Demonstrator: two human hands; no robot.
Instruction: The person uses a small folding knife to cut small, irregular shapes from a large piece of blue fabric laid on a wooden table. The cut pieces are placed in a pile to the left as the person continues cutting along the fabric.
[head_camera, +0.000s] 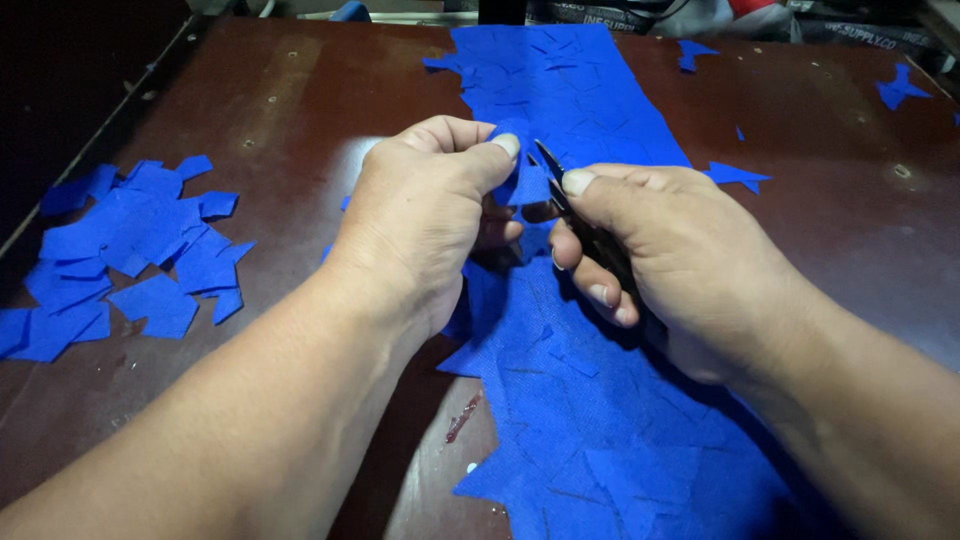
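At the far edge of the table (300, 120), along the top of the view, lies a dark package or bag (850, 30) with pale lettering printed across it (mostly cut off by the frame). No labels, signs or screens show elsewhere.

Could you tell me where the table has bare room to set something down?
Bare table lies between the pile of cut blue pieces and the blue fabric strip, and right of the strip, bar a few scraps. The middle is crowded by left hand, right hand and snips.
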